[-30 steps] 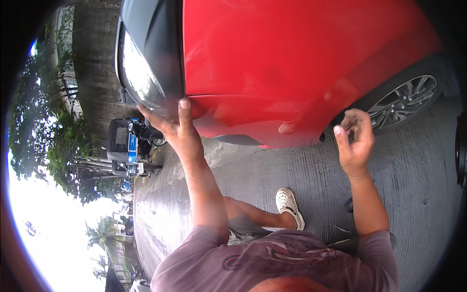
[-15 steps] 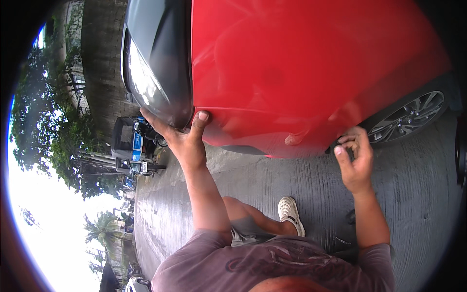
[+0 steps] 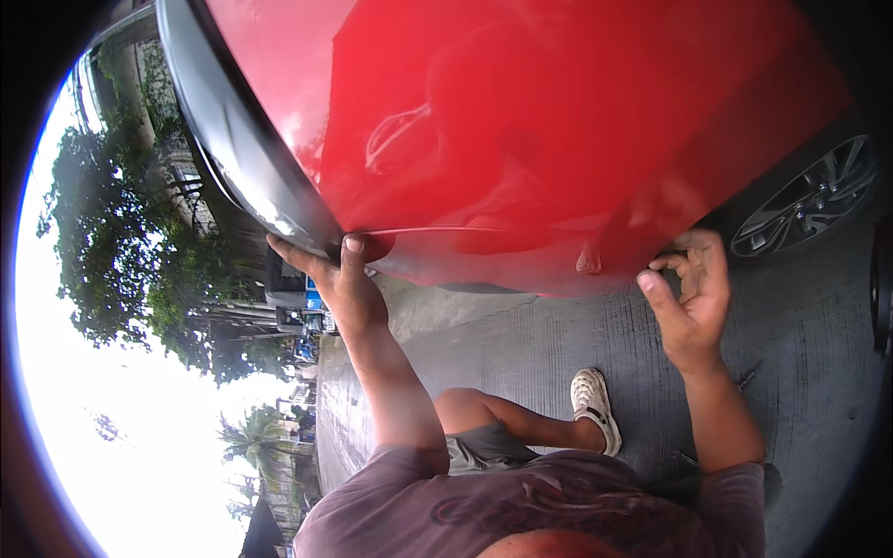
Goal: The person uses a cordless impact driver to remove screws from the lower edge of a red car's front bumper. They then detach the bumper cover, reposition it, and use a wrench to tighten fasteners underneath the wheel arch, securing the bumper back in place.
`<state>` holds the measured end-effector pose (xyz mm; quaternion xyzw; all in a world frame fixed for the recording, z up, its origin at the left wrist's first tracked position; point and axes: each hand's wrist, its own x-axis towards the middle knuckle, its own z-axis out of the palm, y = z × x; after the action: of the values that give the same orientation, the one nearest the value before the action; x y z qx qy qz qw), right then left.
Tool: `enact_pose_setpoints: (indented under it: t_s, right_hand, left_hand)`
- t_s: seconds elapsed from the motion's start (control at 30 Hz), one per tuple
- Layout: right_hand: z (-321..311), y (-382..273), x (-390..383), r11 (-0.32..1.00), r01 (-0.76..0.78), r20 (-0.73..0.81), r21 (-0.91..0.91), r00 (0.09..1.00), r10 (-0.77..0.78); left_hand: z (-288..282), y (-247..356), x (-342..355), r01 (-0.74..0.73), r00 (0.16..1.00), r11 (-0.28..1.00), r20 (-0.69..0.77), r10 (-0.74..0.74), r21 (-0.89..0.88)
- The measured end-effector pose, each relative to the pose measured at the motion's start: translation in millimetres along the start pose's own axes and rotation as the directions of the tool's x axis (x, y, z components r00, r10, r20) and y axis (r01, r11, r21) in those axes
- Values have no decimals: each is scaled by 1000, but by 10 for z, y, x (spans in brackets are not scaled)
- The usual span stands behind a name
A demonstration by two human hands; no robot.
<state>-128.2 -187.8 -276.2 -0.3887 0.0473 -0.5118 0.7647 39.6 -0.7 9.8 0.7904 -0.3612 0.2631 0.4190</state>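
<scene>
A red car body panel [image 3: 549,112] fills the upper view, beside a glossy dark trim section with the headlamp area [image 3: 246,177]. My left hand [image 3: 339,284] lies at the corner where dark trim meets red paint, fingers spread, thumb up by the seam. At the panel's lower edge, near the dark wheel arch, my right hand [image 3: 688,302] has loosely bent fingers and its thumb apart; nothing shows in it, and whether the fingertips touch the car is unclear.
An alloy wheel [image 3: 805,195] is at the right. Parked tricycles [image 3: 302,321], trees [image 3: 112,232] and a palm [image 3: 260,437] stand left along the grey concrete pavement [image 3: 512,344]. My foot in a white clog [image 3: 591,405] rests on the pavement below the car.
The view has shifted, showing the dark trim more slanted and the red panel wider to the left. Both hands sit lower in the picture than a second ago, still at the car.
</scene>
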Motion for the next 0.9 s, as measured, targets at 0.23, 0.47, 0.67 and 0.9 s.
enact_pose_setpoints:
  t_s: [0.23, 0.47, 0.67, 0.9]
  right_hand:
    - [117, 10, 131, 990, -1, -46, 142, 999, 7]
    - [152, -21, 162, 998, -55, -81, 43, 995, 59]
    - [98, -57, 172, 995, -1, -80, -103, 997, -7]
    - [7, -206, 288, 916, 67, 26, -395, 998, -61]
  left_hand:
    - [0, -14, 78, -35, 997, 998, 65, 39, -61]
    - [-79, -173, 94, -81, 996, 996, 43, 79, 32]
    - [-57, -155, 98, -69, 997, 997, 25, 68, 26]
    - [109, -27, 70, -112, 993, 992, -21, 113, 52]
